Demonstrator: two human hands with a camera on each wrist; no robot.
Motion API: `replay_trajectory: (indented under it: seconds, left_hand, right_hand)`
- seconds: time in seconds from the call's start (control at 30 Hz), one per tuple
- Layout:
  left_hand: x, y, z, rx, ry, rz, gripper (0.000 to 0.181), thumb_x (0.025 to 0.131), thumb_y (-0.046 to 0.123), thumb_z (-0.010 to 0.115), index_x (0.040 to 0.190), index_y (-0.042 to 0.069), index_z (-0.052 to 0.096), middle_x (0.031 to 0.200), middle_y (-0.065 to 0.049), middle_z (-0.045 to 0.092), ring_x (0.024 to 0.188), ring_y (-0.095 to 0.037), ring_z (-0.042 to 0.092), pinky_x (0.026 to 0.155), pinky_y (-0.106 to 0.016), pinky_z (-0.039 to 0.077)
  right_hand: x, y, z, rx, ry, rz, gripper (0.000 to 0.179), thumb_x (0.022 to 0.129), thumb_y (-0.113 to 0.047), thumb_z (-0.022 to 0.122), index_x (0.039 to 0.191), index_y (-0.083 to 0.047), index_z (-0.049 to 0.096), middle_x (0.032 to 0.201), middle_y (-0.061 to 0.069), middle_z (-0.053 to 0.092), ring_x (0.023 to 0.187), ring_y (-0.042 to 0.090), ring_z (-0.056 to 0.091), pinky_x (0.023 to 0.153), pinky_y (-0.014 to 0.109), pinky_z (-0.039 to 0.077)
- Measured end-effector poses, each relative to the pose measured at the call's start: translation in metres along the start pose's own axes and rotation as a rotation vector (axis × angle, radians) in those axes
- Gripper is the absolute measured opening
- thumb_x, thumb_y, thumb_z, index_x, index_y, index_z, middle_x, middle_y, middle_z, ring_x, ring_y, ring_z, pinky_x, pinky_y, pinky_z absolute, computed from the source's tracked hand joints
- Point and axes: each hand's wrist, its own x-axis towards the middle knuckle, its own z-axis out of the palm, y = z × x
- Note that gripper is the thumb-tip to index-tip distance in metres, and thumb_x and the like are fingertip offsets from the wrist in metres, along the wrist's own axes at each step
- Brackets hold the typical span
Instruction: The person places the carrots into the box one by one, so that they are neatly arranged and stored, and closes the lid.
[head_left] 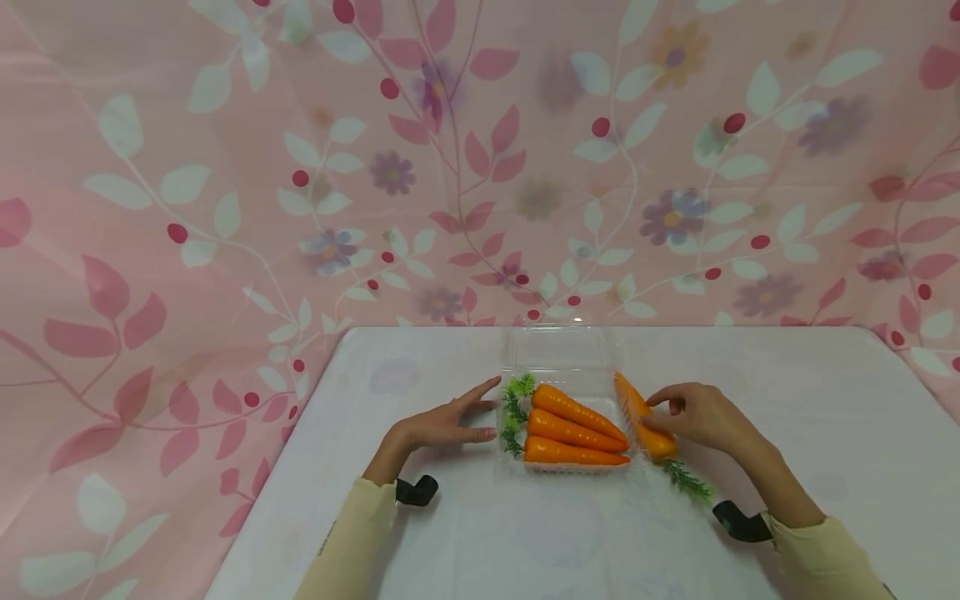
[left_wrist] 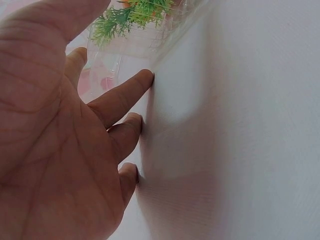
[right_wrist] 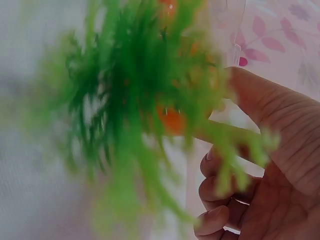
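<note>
In the head view, several orange carrots point(head_left: 576, 429) with green tops point(head_left: 514, 415) lie side by side in a clear plastic box point(head_left: 577, 469), tips to the right. My right hand point(head_left: 701, 414) pinches another carrot point(head_left: 637, 408) between thumb and fingers at the box's right side, its leafy top point(head_left: 686, 481) towards me. That top fills much of the right wrist view, blurred, and hides most of the carrot there. My left hand point(head_left: 442, 423) is beside the box's left wall with its fingers spread; in the left wrist view its fingertips point(left_wrist: 145, 77) meet the white tabletop.
The box's transparent lid point(head_left: 558, 346) is folded back behind it, near the far edge of the white-covered table point(head_left: 420, 358). A pink flowered curtain point(head_left: 465, 167) hangs directly behind the table. Black wrist mounts point(head_left: 738, 522) sit below both hands.
</note>
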Motion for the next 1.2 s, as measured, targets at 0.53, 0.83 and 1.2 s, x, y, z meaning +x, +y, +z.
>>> replay_trajectory:
  seconds: [0.53, 0.83, 1.2]
  left_hand:
    - [-0.001, 0.000, 0.000, 0.007, -0.004, 0.008, 0.089, 0.092, 0.047, 0.067, 0.158, 0.041, 0.008, 0.155, 0.003, 0.035, 0.146, -0.023, 0.020, 0.112, -0.058, 0.024]
    - [0.000, 0.000, 0.000, 0.014, 0.000, 0.006, 0.089, 0.092, 0.048, 0.067, 0.158, 0.041, 0.007, 0.155, 0.003, 0.035, 0.146, -0.023, 0.020, 0.113, -0.059, 0.022]
    - [0.000, 0.000, 0.000, 0.003, 0.001, 0.001, 0.089, 0.092, 0.047, 0.067, 0.158, 0.041, 0.007, 0.155, 0.001, 0.035, 0.146, -0.023, 0.020, 0.112, -0.059, 0.022]
  right_hand:
    - [0.000, 0.019, -0.007, -0.034, 0.031, 0.013, 0.046, 0.084, -0.041, 0.077, 0.111, -0.004, 0.075, 0.065, 0.000, 0.044, 0.058, 0.017, 0.040, 0.050, 0.027, 0.029]
    - [0.002, 0.030, -0.013, -0.035, 0.020, 0.031, 0.046, 0.083, -0.038, 0.078, 0.113, -0.004, 0.075, 0.069, 0.001, 0.044, 0.061, 0.019, 0.040, 0.051, 0.027, 0.031]
    - [0.001, 0.033, -0.020, -0.063, 0.031, 0.025, 0.041, 0.084, -0.026, 0.078, 0.117, -0.002, 0.072, 0.079, 0.005, 0.052, 0.066, 0.021, 0.044, 0.053, 0.031, 0.037]
